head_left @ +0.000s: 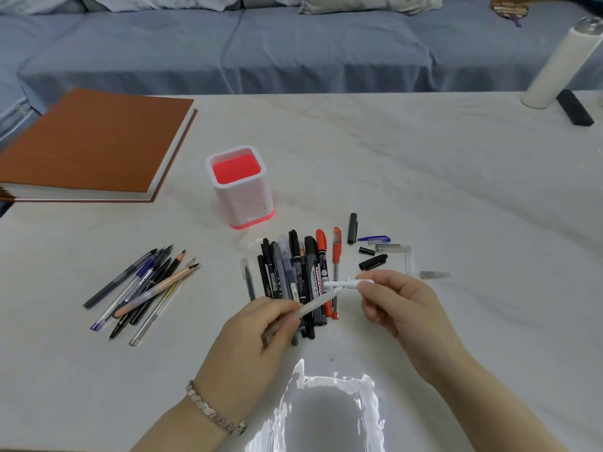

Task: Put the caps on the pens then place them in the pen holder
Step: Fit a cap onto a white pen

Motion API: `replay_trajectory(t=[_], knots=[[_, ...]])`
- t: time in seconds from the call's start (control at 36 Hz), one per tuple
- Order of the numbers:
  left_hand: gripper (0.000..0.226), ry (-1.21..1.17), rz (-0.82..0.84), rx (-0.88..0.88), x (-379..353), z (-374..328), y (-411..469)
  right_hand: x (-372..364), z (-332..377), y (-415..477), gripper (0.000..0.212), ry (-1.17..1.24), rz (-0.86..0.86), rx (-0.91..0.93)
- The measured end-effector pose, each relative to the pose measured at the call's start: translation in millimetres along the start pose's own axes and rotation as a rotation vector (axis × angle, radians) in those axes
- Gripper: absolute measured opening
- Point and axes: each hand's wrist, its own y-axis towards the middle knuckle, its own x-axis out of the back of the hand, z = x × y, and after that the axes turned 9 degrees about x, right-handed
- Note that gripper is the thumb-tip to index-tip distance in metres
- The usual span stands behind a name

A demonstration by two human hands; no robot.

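Observation:
My left hand point(257, 334) grips a white pen point(318, 303) by its barrel, tip pointing up and right. My right hand point(396, 303) pinches a white cap point(347, 283) that lies across the pen's tip. Under both hands lies a bundle of capped pens and markers point(303, 275), black, grey and red. A second pile of uncapped pens and pencils point(143, 290) lies at the left. Several loose caps point(373, 261), black, blue and clear, are scattered right of the bundle. The white pen holder point(243, 197) with a red inside stands upright behind the bundle, with nothing showing above its rim.
A thick brown book point(94, 141) lies at the table's far left. A white cylinder point(558, 66) and a black block point(574, 107) stand at the far right corner. A shiny plastic sheet point(323, 409) lies at the near edge. A blue sofa point(228, 50) runs behind the table.

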Motion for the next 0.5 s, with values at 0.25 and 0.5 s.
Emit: replay_trajectory(t=[0.25, 0.5], knots=[[0.025, 0.097, 0.018, -0.089, 1.6, 6.5, -0.4, -0.1, 2.9, -3.1, 0.019, -0.138, 0.117, 0.032], [0.025, 0.244, 0.01, -0.228, 11.0, 11.5, 2.2, 0.4, 3.4, -6.3, 0.012, -0.265, 0.286, 0.088]])
